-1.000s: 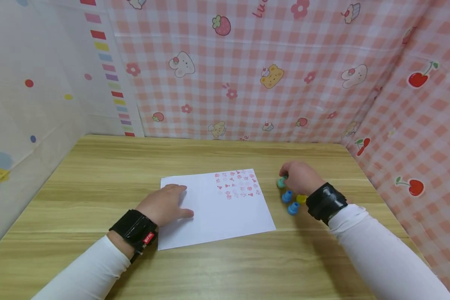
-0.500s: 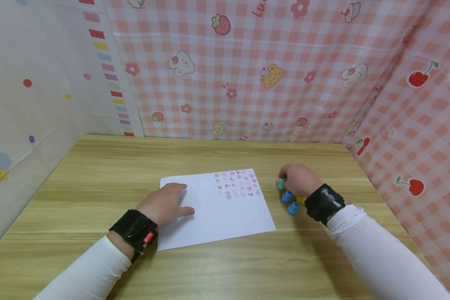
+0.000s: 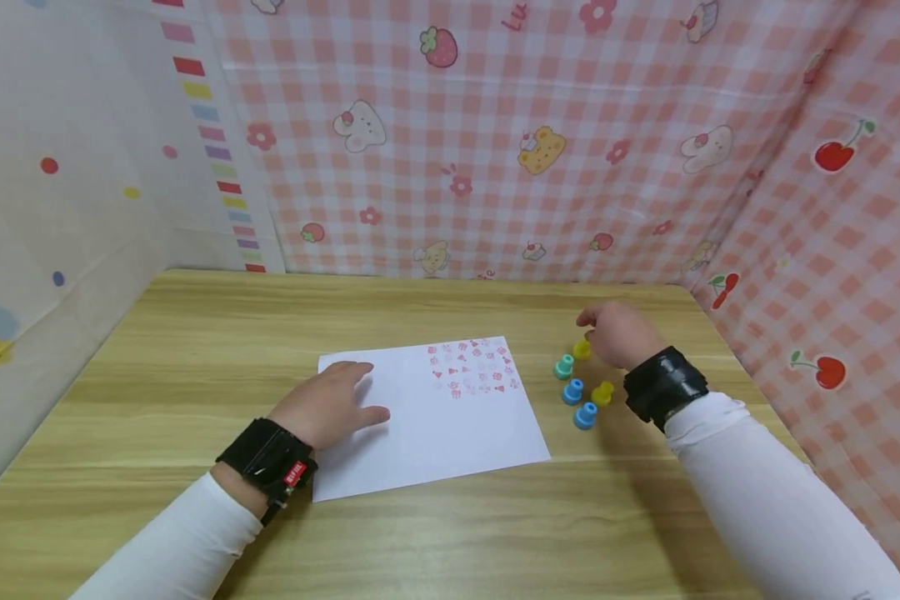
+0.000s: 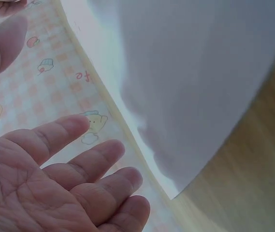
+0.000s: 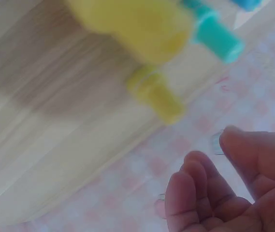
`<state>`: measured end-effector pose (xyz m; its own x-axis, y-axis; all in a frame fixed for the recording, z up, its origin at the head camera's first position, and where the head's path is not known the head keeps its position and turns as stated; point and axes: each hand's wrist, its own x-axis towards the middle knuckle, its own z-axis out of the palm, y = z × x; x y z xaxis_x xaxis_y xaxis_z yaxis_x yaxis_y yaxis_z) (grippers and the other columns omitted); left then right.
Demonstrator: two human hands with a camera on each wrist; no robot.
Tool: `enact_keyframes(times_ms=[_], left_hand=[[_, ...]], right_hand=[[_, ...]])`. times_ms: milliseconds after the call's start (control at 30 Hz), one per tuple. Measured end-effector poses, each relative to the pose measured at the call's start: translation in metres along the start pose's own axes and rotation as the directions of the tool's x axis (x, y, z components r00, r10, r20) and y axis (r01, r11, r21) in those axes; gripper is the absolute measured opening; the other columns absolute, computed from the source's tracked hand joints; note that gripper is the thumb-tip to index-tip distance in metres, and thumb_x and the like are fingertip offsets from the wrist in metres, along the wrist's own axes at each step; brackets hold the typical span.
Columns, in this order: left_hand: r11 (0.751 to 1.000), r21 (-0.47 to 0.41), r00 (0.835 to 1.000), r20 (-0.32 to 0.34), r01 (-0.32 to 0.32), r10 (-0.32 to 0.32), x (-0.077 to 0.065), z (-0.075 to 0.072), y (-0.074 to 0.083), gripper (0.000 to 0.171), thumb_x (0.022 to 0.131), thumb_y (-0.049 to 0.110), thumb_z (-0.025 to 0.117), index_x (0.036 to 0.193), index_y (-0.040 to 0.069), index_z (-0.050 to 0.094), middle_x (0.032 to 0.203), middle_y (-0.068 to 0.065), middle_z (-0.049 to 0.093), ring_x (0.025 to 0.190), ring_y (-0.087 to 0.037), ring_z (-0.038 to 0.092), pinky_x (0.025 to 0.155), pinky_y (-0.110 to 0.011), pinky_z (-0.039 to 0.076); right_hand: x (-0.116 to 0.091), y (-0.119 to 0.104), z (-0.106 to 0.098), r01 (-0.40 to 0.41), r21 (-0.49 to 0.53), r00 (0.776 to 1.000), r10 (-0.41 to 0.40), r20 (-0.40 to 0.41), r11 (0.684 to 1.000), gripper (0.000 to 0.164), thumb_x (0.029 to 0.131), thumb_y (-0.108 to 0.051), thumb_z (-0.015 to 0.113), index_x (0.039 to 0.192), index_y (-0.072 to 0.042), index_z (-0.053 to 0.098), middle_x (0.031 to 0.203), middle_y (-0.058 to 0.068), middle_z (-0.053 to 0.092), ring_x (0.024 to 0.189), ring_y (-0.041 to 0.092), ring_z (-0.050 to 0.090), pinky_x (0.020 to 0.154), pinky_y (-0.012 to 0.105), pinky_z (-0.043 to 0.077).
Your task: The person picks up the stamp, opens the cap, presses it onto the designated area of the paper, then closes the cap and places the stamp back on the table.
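Note:
A white sheet of paper [image 3: 435, 442] lies on the table with small red and pink stamped pictures in its far right part. My left hand [image 3: 330, 408] is over the sheet's left side, thumb and fingers spread, and grips nothing. My right hand [image 3: 621, 333] hovers by a yellow stamp [image 3: 582, 349]; the right wrist view shows its thumb and bent fingers apart, with nothing between them. Nearer me stand a green stamp [image 3: 564, 367], a blue stamp [image 3: 572, 392], a second blue stamp [image 3: 586, 415] and another yellow stamp [image 3: 602, 394], all with narrow upright grips.
The wooden table [image 3: 450, 542] meets a pink checked cloth [image 3: 495, 208] at the back and a similar cloth on the right. A pale cloth [image 3: 82, 225] with coloured dots hangs along the left side.
My right hand has risen away from the green stamp, toward the back right, and its fingers have spread. The yellow stamp behind the green one now shows. My left hand stays in place.

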<state>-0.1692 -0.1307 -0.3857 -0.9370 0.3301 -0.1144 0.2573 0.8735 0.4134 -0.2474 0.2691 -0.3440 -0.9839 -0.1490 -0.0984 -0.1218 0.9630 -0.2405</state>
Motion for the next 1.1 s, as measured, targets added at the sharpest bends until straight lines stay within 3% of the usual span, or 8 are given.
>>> enact_keyframes(times_ms=[100, 300, 800, 1100], left_hand=[[1.000, -0.011, 1.000, -0.003, 0.012, -0.012, 0.001, 0.000, 0.001, 0.075, 0.084, 0.049, 0.065, 0.139, 0.004, 0.041, 0.138, -0.017, 0.043, 0.126, -0.029, 0.034, 0.102, -0.050, 0.033], [0.999, -0.036, 0.999, -0.009, 0.032, -0.032, 0.002, 0.002, 0.001, 0.074, 0.084, 0.050, 0.064, 0.139, 0.006, 0.042, 0.138, -0.016, 0.043, 0.125, -0.029, 0.036, 0.101, -0.051, 0.034], [0.998, -0.054, 0.999, -0.017, 0.040, -0.041, 0.002, 0.001, 0.001, 0.074, 0.084, 0.051, 0.064, 0.139, 0.006, 0.042, 0.138, -0.016, 0.043, 0.125, -0.029, 0.035, 0.101, -0.051, 0.034], [0.999, -0.047, 1.000, -0.022, 0.021, -0.022, 0.002, 0.002, 0.001, 0.073, 0.085, 0.049, 0.063, 0.139, 0.005, 0.041, 0.139, -0.016, 0.042, 0.126, -0.029, 0.034, 0.102, -0.051, 0.033]], right_hand=[[0.003, 0.004, 0.002, 0.001, -0.009, 1.000, -0.001, 0.011, 1.000, 0.025, 0.091, -0.004, 0.056, 0.115, -0.003, 0.062, 0.113, 0.021, 0.060, 0.097, 0.031, 0.054, 0.086, 0.052, 0.046], [0.010, 0.008, 0.014, 0.016, -0.019, 1.000, -0.016, 0.012, 1.000, 0.025, 0.088, -0.002, 0.060, 0.113, -0.004, 0.064, 0.107, 0.018, 0.062, 0.090, 0.030, 0.054, 0.083, 0.049, 0.047], [0.015, 0.011, 0.020, 0.050, -0.063, 0.999, -0.050, -0.003, 0.997, 0.022, 0.086, 0.004, 0.057, 0.104, -0.003, 0.066, 0.101, 0.016, 0.064, 0.085, 0.028, 0.055, 0.083, 0.048, 0.048], [0.015, 0.011, 0.020, -0.002, -0.023, 1.000, 0.002, 0.004, 1.000, 0.028, 0.087, 0.006, 0.048, 0.107, -0.002, 0.065, 0.103, 0.017, 0.062, 0.086, 0.029, 0.053, 0.084, 0.050, 0.047]])
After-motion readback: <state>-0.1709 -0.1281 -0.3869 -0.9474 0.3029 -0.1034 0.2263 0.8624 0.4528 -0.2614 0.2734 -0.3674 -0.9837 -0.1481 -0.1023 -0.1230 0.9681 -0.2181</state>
